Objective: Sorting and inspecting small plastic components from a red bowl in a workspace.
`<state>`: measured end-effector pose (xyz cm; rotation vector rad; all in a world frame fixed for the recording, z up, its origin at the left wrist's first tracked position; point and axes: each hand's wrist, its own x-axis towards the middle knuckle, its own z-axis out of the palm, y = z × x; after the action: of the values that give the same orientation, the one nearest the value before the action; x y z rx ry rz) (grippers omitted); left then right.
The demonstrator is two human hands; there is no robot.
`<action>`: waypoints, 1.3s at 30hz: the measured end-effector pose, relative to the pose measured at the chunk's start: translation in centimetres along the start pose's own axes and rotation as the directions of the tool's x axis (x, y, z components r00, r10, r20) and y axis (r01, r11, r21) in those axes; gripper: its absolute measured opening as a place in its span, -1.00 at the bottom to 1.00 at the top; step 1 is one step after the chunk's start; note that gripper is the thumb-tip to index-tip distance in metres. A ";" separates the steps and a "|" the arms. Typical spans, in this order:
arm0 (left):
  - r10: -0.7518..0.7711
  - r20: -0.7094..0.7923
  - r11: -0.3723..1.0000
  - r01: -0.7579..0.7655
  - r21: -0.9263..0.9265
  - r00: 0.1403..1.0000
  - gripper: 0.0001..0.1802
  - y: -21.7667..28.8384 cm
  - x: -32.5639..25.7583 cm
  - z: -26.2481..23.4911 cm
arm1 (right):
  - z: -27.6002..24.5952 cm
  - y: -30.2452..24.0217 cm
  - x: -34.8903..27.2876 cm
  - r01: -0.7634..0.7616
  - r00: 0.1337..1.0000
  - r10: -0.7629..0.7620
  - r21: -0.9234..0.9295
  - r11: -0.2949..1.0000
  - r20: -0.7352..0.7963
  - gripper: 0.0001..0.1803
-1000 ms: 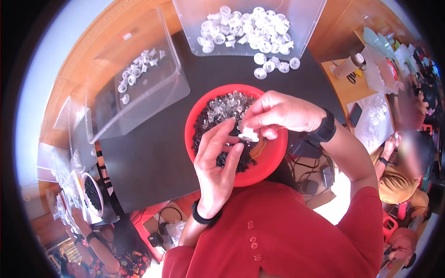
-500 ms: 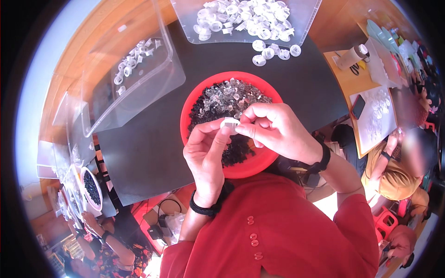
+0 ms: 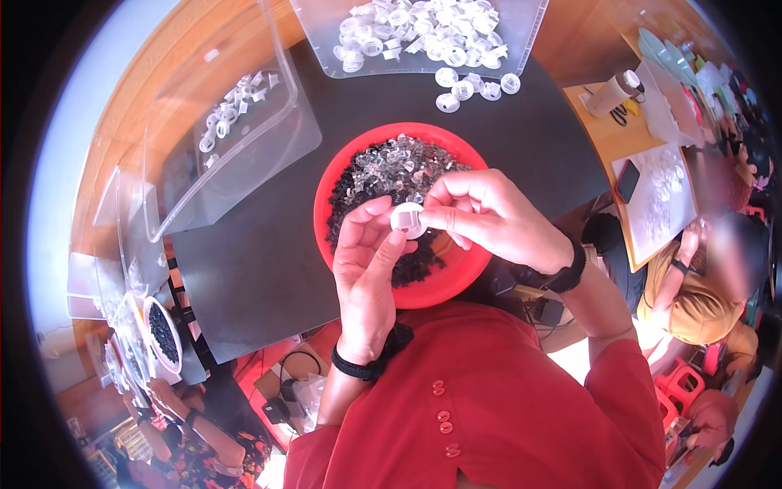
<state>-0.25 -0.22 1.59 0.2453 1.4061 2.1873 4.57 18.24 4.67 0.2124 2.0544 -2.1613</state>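
Between my two hands is a small round white plastic part [image 3: 406,220], its disc face turned up. My left hand [image 3: 366,259] pinches its lower left edge between thumb and fingers. On its right edge, the thumb and forefinger of my right hand [image 3: 481,213] are closed; whether a smaller piece is between them is hidden. Both hands are over a red basin [image 3: 468,277], which holds small clear pieces [image 3: 399,163] at the far side and small black pieces [image 3: 346,200] along the left and near side.
On the dark table [image 3: 252,285], a clear bin [image 3: 326,61] holds many white parts, with several more [image 3: 462,90] before it. Another clear bin [image 3: 228,191] at left holds fewer. Co-workers sit at both sides; a phone [image 3: 627,181] lies on the right-hand table.
The white part has turned from edge-on to showing its round face. My left fingers have opened out a little around it, and my right hand has shifted slightly upward.
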 end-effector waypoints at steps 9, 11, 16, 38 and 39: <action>-0.178 0.076 0.978 0.185 -0.095 0.981 -0.80 -0.3 -0.4 0.2 | -0.8 0.2 1.6 0.394 0.918 -0.377 -0.399 0.828 0.124 -0.88; -0.174 0.100 0.976 0.185 -0.118 0.980 -0.80 0.0 -0.5 -0.1 | -1.0 -0.3 1.7 0.448 0.890 -0.439 -0.419 0.790 0.123 -0.90; -0.149 0.044 0.972 0.155 -0.179 0.988 -0.57 0.8 -0.7 -1.2 | -3.6 1.5 -0.9 0.101 0.858 -0.467 -0.821 0.563 -0.214 -0.83; -0.144 0.123 0.969 0.165 -0.184 0.982 -0.59 -0.6 -1.1 -0.6 | -3.0 3.9 1.2 -0.036 0.864 -0.446 -0.912 0.408 -0.233 -0.87; -0.144 0.111 0.972 0.162 -0.172 0.983 -0.59 -0.7 -1.1 -0.4 | -3.0 4.5 1.6 -0.052 0.857 -0.470 -0.942 0.331 -0.213 -0.87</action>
<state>0.70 -0.92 0.95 0.1689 1.1275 2.1284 3.98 20.97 -0.22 0.3094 3.3883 -0.6007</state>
